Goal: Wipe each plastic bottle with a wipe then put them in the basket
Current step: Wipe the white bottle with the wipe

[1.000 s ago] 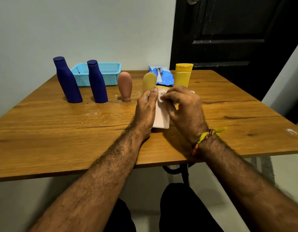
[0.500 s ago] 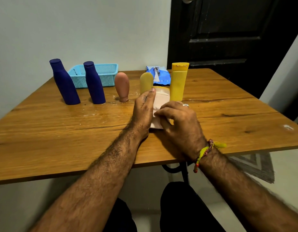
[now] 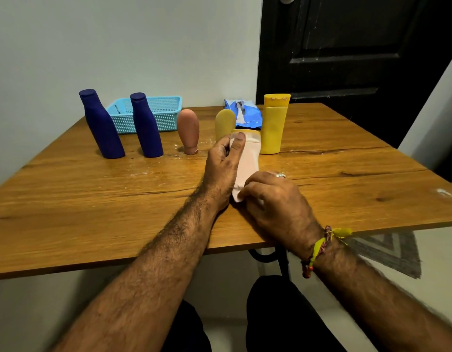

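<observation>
While the left hand (image 3: 223, 163) curls round its far half, a pale pink plastic bottle with a yellow end (image 3: 247, 161) lies over the wooden table (image 3: 346, 158), its long axis running away from the person and the yellow end pointing at the far edge. The right hand (image 3: 273, 199) pinches a white wipe (image 3: 237, 198) against its near end. Well apart, a light blue mesh basket (image 3: 166, 110) sits far left.
</observation>
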